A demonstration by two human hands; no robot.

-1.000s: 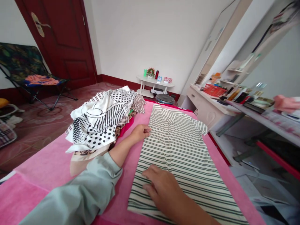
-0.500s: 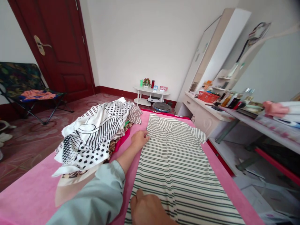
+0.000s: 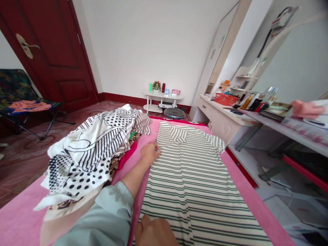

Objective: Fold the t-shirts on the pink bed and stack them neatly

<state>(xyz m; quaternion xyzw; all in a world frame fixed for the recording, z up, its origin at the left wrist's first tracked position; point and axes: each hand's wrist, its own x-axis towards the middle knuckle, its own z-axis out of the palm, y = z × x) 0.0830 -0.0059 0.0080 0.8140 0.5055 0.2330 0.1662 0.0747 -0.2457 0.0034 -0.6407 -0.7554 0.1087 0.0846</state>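
A cream shirt (image 3: pixel 205 177) with dark green stripes lies spread flat, its collar at the far end and a short sleeve out to the right. My left hand (image 3: pixel 150 152), below a grey-green cuff, is closed on the shirt's left edge just under the shoulder. Lower down, by the bottom of the view, my right hand (image 3: pixel 155 233) has its fingers curled on the same edge; its fingertips are partly hidden. To the left of the shirt is a heap of clothes (image 3: pixel 87 147), with a white piece in black dots and stripes on top.
Everything lies on a pink bed cover (image 3: pixel 20 218). Along the right stand a white dresser (image 3: pixel 220 118) with bottles and a red basket (image 3: pixel 225 99). A low white table (image 3: pixel 162 95) is by the far wall, a folding chair (image 3: pixel 28 106) by the red door (image 3: pixel 51 51).
The view has tilted and shifted slightly, so the room sits a little differently. Both hands stay at the shirt's left edge, and the shirt lies much as before.
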